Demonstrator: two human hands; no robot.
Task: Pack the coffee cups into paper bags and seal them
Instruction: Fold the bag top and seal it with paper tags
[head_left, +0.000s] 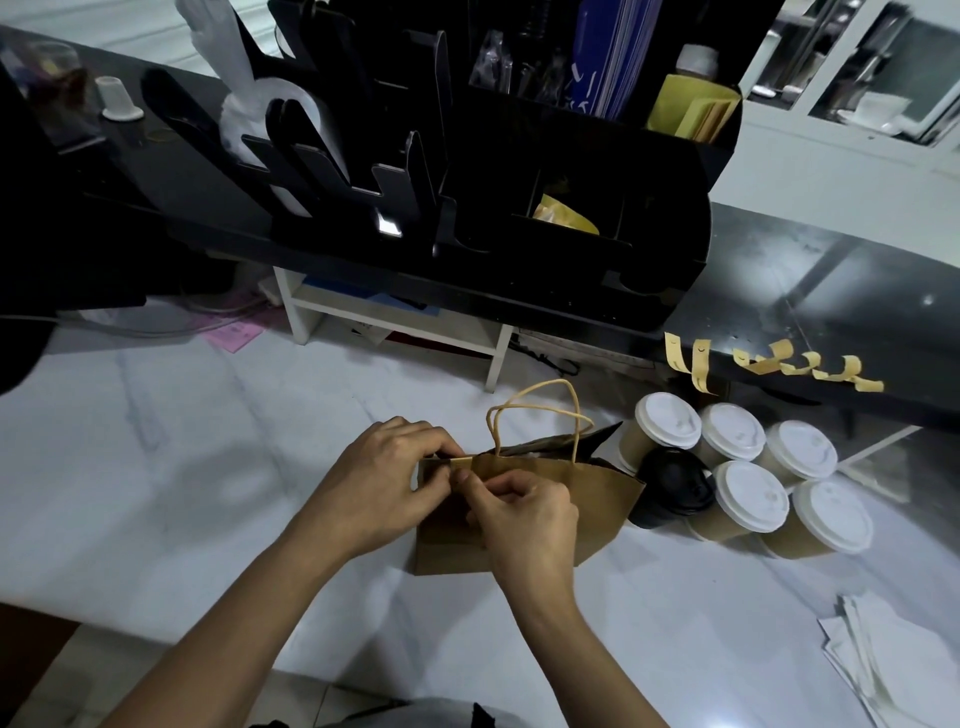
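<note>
The left hand (384, 483) and right hand (524, 512) pinch a small yellow sticker strip (460, 464) on the brown paper bag's (597, 499) top edge; the bag's contents are hidden.

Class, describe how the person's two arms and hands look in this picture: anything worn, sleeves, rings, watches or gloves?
Both forearms are bare up to the bottom edge of the picture, with no sleeves in view. The left hand and the right hand wear no gloves, and no rings, watch or bracelet show on the fingers or wrists. Nails look short and unpainted.

Both hands (457, 488) pinch bag (597, 499) rim
</note>
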